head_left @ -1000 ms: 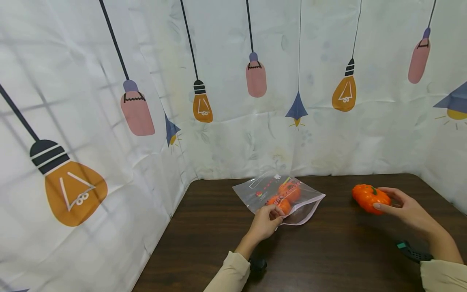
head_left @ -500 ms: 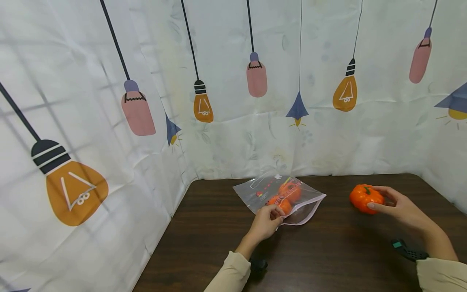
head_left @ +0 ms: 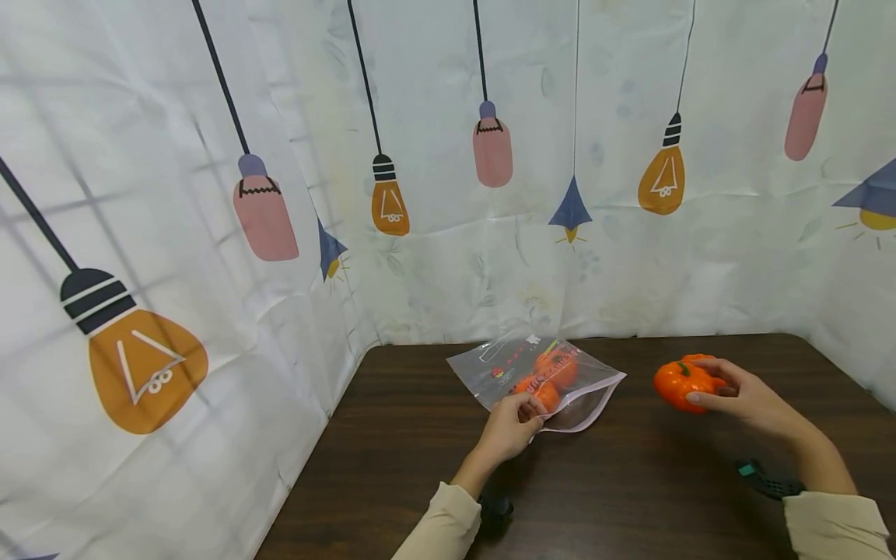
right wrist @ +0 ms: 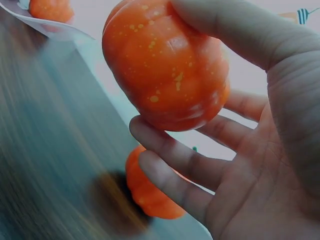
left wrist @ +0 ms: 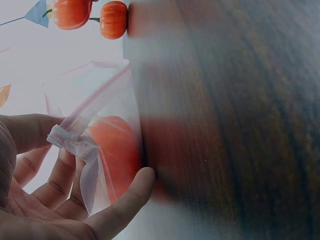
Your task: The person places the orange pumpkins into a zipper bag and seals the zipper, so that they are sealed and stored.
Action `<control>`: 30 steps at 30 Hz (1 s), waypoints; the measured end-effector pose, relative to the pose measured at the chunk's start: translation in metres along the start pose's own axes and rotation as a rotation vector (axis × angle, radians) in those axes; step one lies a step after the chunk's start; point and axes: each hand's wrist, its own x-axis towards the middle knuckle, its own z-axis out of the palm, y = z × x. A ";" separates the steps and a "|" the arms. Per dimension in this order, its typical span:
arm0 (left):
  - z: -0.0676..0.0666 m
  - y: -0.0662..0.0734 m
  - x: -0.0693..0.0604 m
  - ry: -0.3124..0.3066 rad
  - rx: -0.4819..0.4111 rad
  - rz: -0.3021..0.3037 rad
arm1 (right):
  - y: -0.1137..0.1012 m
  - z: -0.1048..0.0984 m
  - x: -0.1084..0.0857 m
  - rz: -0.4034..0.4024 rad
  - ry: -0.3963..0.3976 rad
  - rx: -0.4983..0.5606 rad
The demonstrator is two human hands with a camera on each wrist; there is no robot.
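A small orange pumpkin (head_left: pixel 677 386) with a green stem is held off the table by my right hand (head_left: pixel 759 400), thumb on one side and fingers on the other. Yellow specks mark its skin in the right wrist view. Behind it, mostly hidden in the head view, a second pumpkin (right wrist: pixel 150 192) rests on the table. My left hand (head_left: pixel 511 426) pinches the mouth edge of a clear zip bag (head_left: pixel 483 372) between thumb and fingers. Inside the bag lie two orange pumpkins, the nearer pumpkin (head_left: pixel 537 395) close to my fingertips. The bag's pale pink zip edge (left wrist: pixel 97 97) stands apart.
The dark wooden table (head_left: pixel 392 451) carries the bag left of centre, with the loose pumpkin to the right. A white cloth (head_left: pixel 434 288) printed with lamps hangs behind the table and at its sides. Black wrist devices (head_left: pixel 770 481) sit under both forearms.
My right hand has moved left with its pumpkin, towards the bag, and the second pumpkin now shows behind it. The left hand and the bag have stayed in place.
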 end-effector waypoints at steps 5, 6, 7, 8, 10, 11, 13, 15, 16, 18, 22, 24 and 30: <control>0.000 0.001 -0.001 0.008 -0.002 -0.001 | -0.004 0.008 0.005 -0.028 -0.016 0.012; 0.001 0.001 -0.001 0.009 -0.003 -0.001 | -0.005 0.009 0.006 -0.029 -0.020 0.013; 0.001 0.001 -0.001 0.010 -0.004 0.000 | -0.005 0.011 0.007 -0.026 -0.025 0.015; 0.001 0.001 -0.001 0.011 -0.004 0.000 | -0.006 0.012 0.007 -0.018 -0.030 0.019; 0.001 0.001 -0.001 0.011 -0.005 0.003 | -0.008 0.015 0.009 -0.017 -0.047 0.024; 0.001 0.001 -0.001 0.011 -0.007 0.004 | -0.010 0.017 0.010 -0.013 -0.053 0.030; 0.001 0.001 -0.001 0.010 -0.009 0.006 | -0.012 0.020 0.011 -0.011 -0.069 0.055; 0.001 0.001 -0.001 0.008 -0.009 0.008 | -0.014 0.024 0.013 -0.008 -0.087 0.079; 0.000 0.001 -0.001 0.007 -0.009 0.008 | -0.015 0.025 0.014 -0.007 -0.096 0.092; 0.000 0.002 -0.002 0.004 -0.006 0.009 | -0.017 0.029 0.016 -0.008 -0.115 0.112; 0.000 0.002 -0.001 0.003 -0.007 0.010 | -0.018 0.035 0.019 -0.019 -0.143 0.110; 0.000 0.002 -0.001 0.005 -0.010 0.009 | -0.019 0.038 0.021 -0.022 -0.154 0.103; 0.000 0.002 -0.001 0.004 -0.011 0.004 | -0.024 0.049 0.027 -0.047 -0.180 0.084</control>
